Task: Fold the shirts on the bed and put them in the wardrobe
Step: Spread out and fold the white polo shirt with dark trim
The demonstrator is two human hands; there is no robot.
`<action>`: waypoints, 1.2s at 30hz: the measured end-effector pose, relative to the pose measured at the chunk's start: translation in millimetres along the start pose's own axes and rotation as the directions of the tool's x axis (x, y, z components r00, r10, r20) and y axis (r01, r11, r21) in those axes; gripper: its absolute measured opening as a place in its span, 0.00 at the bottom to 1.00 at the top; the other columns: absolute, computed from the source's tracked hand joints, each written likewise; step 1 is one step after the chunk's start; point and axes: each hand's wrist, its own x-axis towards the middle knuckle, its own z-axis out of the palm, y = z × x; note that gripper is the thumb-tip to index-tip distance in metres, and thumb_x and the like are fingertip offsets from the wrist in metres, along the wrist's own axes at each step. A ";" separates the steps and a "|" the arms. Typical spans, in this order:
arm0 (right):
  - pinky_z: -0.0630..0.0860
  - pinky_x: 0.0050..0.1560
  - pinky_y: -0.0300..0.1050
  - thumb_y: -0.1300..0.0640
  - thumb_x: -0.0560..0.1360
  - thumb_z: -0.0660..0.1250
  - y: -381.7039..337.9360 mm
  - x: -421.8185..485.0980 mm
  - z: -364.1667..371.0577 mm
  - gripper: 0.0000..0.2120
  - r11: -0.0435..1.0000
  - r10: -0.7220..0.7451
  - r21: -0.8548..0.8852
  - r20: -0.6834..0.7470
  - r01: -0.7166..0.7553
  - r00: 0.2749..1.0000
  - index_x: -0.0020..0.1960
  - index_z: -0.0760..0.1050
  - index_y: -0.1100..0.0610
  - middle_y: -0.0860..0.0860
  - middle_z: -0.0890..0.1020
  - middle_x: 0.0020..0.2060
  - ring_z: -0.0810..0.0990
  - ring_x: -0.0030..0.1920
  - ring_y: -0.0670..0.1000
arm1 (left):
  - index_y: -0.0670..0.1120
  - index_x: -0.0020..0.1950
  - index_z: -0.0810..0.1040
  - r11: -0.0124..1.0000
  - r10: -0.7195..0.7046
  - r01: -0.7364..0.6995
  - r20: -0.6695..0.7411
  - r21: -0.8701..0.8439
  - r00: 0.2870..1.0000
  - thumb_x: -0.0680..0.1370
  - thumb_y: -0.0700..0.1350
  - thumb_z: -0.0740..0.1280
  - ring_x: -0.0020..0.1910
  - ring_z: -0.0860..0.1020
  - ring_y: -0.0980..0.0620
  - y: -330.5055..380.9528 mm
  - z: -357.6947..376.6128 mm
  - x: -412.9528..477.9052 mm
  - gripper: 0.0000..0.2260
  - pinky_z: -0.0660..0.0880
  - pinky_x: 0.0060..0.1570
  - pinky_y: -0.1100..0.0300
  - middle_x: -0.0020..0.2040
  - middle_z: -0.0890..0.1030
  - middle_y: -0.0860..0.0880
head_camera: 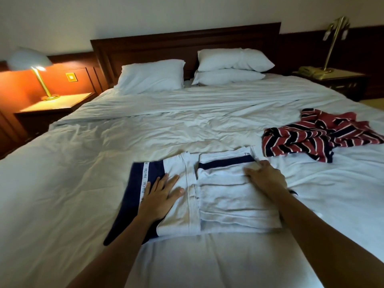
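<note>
Bed (187, 125): sheet wrinkled | white shirt (224, 196) pressed by flat-fingered left hand (160, 196), edge pinched in grip of right hand (266, 179) | bedside lamp (31, 63) lit

The room is dim. A lit lamp (30, 60) at ten o'clock throws warm orange light on the wall (18, 84) beside it, while the bed (166, 125) looks cool and bluish. Wide-angle distortion bends the edges; details are slightly soft.

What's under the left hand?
The left hand lies flat on the white and navy shirt, across its navy panel's edge; the shirt lies on the bedsheet. Fabric beneath the palm is covered.
</note>
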 end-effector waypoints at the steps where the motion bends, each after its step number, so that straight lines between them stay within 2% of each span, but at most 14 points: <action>1: 0.73 0.58 0.53 0.39 0.75 0.67 0.0 1.9 3.8 0.29 0.999 -0.031 0.013 -0.017 0.032 0.999 0.70 0.68 0.52 0.59 0.80 0.59 0.77 0.60 0.63 | 0.69 0.78 0.48 1.000 -0.001 0.001 0.000 -0.002 1.000 0.63 0.82 0.33 0.81 0.44 0.54 -0.8 0.8 0.7 0.45 0.36 0.78 0.49 0.82 0.46 0.58; 4: 0.73 0.57 0.52 0.52 0.77 0.67 3.6 7.5 9.5 0.17 0.994 -0.093 0.045 -0.060 0.096 0.994 0.65 0.74 0.54 0.60 0.81 0.57 0.77 0.59 0.64 | 0.69 0.78 0.50 1.000 -0.003 0.003 -0.005 -0.006 1.000 0.67 0.80 0.36 0.81 0.45 0.54 0.2 0.5 2.0 0.40 0.37 0.78 0.49 0.82 0.47 0.58; 8: 0.72 0.52 0.47 0.57 0.78 0.64 -5.8 6.7 -3.1 0.12 0.982 -0.161 0.078 -0.154 0.175 0.975 0.60 0.78 0.55 0.59 0.83 0.53 0.78 0.55 0.63 | 0.66 0.79 0.56 0.999 0.024 -0.026 -0.044 -0.039 0.999 0.72 0.77 0.38 0.80 0.49 0.56 -2.4 -2.9 1.5 0.37 0.42 0.79 0.49 0.81 0.52 0.60; 10: 0.72 0.50 0.46 0.57 0.77 0.64 -23.5 3.8 -17.0 0.12 0.968 -0.218 0.075 -0.206 0.237 0.954 0.59 0.79 0.55 0.58 0.84 0.51 0.80 0.54 0.63 | 0.62 0.78 0.62 0.984 0.050 -0.064 -0.085 -0.169 0.995 0.76 0.74 0.42 0.79 0.52 0.59 -5.2 -6.6 4.2 0.34 0.46 0.79 0.47 0.79 0.58 0.61; 11: 0.73 0.50 0.46 0.57 0.76 0.65 -36.3 3.1 -23.9 0.12 0.958 -0.262 0.060 -0.222 0.281 0.939 0.58 0.79 0.54 0.58 0.84 0.51 0.80 0.54 0.62 | 0.60 0.76 0.66 0.938 0.005 -0.038 -0.094 -0.346 0.996 0.80 0.70 0.47 0.78 0.56 0.59 -6.1 -11.3 5.3 0.29 0.49 0.78 0.49 0.78 0.62 0.59; 14: 0.76 0.51 0.50 0.56 0.77 0.64 -87.2 -4.8 -40.3 0.12 0.918 -0.396 -0.081 -0.215 0.388 0.893 0.59 0.78 0.55 0.60 0.82 0.52 0.80 0.53 0.63 | 0.48 0.73 0.73 0.521 -0.144 0.090 0.016 -0.849 0.989 0.84 0.59 0.54 0.75 0.65 0.54 -5.2 -35.0 8.7 0.23 0.57 0.75 0.57 0.73 0.70 0.54; 20: 0.73 0.50 0.49 0.63 0.78 0.61 -224.7 -70.4 -10.9 0.15 0.648 -0.657 -0.490 0.026 0.583 0.753 0.64 0.74 0.58 0.59 0.76 0.61 0.77 0.60 0.62 | 0.49 0.75 0.70 0.036 -0.220 0.177 0.165 -0.984 0.962 0.78 0.72 0.44 0.69 0.73 0.43 -42.9 -78.3 -2.7 0.37 0.64 0.73 0.43 0.69 0.76 0.46; 23: 0.72 0.61 0.49 0.54 0.79 0.65 -274.9 -105.5 25.1 0.24 0.599 -0.623 -0.299 0.408 0.743 0.667 0.74 0.66 0.50 0.55 0.71 0.71 0.73 0.66 0.59 | 0.49 0.74 0.69 -0.212 -0.203 0.194 0.237 -0.958 0.950 0.74 0.76 0.45 0.66 0.75 0.38 -70.6 -77.5 -17.7 0.42 0.71 0.64 0.39 0.70 0.76 0.40; 26: 0.77 0.59 0.50 0.46 0.80 0.64 -297.2 -130.9 40.3 0.27 0.791 -0.452 0.078 0.743 0.607 0.493 0.77 0.60 0.41 0.48 0.66 0.74 0.79 0.60 0.59 | 0.46 0.69 0.71 -0.414 -0.216 0.138 0.245 -0.899 0.945 0.72 0.78 0.48 0.60 0.79 0.36 -104.8 -73.7 -30.4 0.43 0.76 0.58 0.40 0.63 0.79 0.36; 28: 0.80 0.58 0.55 0.44 0.81 0.62 -294.7 -133.5 48.9 0.25 0.828 -0.437 0.139 0.767 0.544 0.470 0.76 0.60 0.38 0.48 0.67 0.72 0.81 0.56 0.59 | 0.43 0.65 0.74 -0.449 -0.225 0.133 0.256 -0.884 0.940 0.71 0.79 0.50 0.54 0.82 0.39 -120.1 -77.2 -37.6 0.44 0.78 0.55 0.43 0.53 0.84 0.37; 30: 0.77 0.61 0.58 0.44 0.81 0.60 -281.3 -124.1 61.7 0.23 0.797 -0.414 0.026 0.750 0.603 0.515 0.76 0.62 0.39 0.48 0.70 0.72 0.78 0.61 0.58 | 0.43 0.75 0.70 -0.398 -0.240 0.178 0.289 -0.900 0.927 0.71 0.78 0.52 0.63 0.78 0.36 -127.2 -81.8 -38.3 0.47 0.73 0.63 0.42 0.59 0.80 0.33; 32: 0.72 0.67 0.57 0.45 0.82 0.60 -259.9 -110.9 76.7 0.22 0.735 -0.375 -0.104 0.761 0.670 0.529 0.75 0.65 0.44 0.49 0.71 0.72 0.72 0.69 0.56 | 0.41 0.72 0.73 -0.241 -0.252 0.214 0.274 -0.947 0.928 0.76 0.73 0.53 0.59 0.81 0.39 -122.1 -87.5 -37.2 0.41 0.75 0.59 0.45 0.57 0.82 0.34; 34: 0.67 0.71 0.50 0.48 0.83 0.60 -235.2 -100.8 86.8 0.21 0.700 -0.382 -0.121 0.769 0.704 0.512 0.74 0.68 0.50 0.49 0.70 0.73 0.69 0.72 0.53 | 0.40 0.56 0.83 -0.070 -0.201 0.270 0.278 -0.960 0.939 0.80 0.66 0.56 0.45 0.86 0.44 -109.3 -94.8 -38.2 0.31 0.77 0.49 0.49 0.46 0.86 0.40; 36: 0.68 0.69 0.43 0.51 0.82 0.61 -214.1 -93.6 89.5 0.19 0.738 -0.421 -0.037 0.755 0.673 0.503 0.72 0.71 0.51 0.49 0.73 0.70 0.71 0.70 0.51 | 0.41 0.54 0.85 0.091 -0.167 0.285 0.268 -0.954 0.949 0.77 0.61 0.68 0.52 0.84 0.42 -99.9 -100.3 -40.0 0.23 0.77 0.56 0.48 0.52 0.85 0.39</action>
